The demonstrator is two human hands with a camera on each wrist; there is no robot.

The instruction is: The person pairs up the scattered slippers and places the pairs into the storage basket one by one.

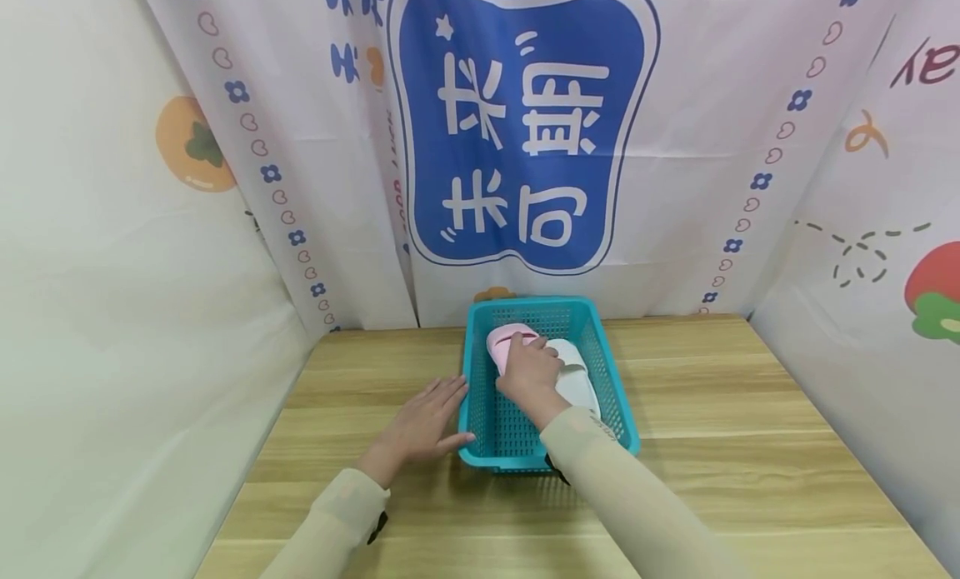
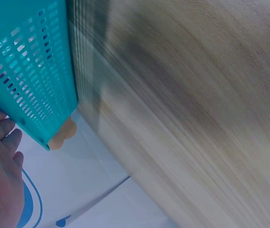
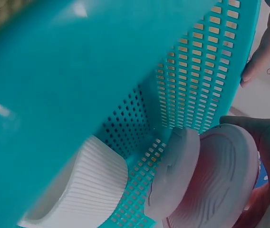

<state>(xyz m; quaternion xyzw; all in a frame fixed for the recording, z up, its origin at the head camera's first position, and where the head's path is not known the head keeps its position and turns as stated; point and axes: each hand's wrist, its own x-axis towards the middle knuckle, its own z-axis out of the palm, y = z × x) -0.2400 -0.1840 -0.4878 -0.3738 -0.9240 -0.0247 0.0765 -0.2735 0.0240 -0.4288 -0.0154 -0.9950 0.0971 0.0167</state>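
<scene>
A turquoise perforated basket (image 1: pixel 480 461) stands on the wooden table. Inside it, my right hand (image 1: pixel 531 371) grips a pink slipper (image 1: pixel 504 337) toward the back left. In the right wrist view, the thumb and fingers of that hand hold the slipper's edge, and its wavy-textured face (image 3: pixel 220 175) shows. A pale curved piece (image 3: pixel 175 173) lies against it; whether strap or second slipper, I cannot tell. On the right side of the basket lies a white slipper (image 1: pixel 576 389) with a ribbed strap (image 3: pixel 94 183). My left hand (image 1: pixel 423 419), fingers extended, touches the basket's left rim.
Wood-grain table (image 1: pixel 720 446) surface extends on both sides of the basket. Behind stands a white printed cloth (image 1: pixel 352 254) with a blue sign panel (image 1: pixel 517 137). White cloth walls (image 1: pixel 150 329) border the table at left and right.
</scene>
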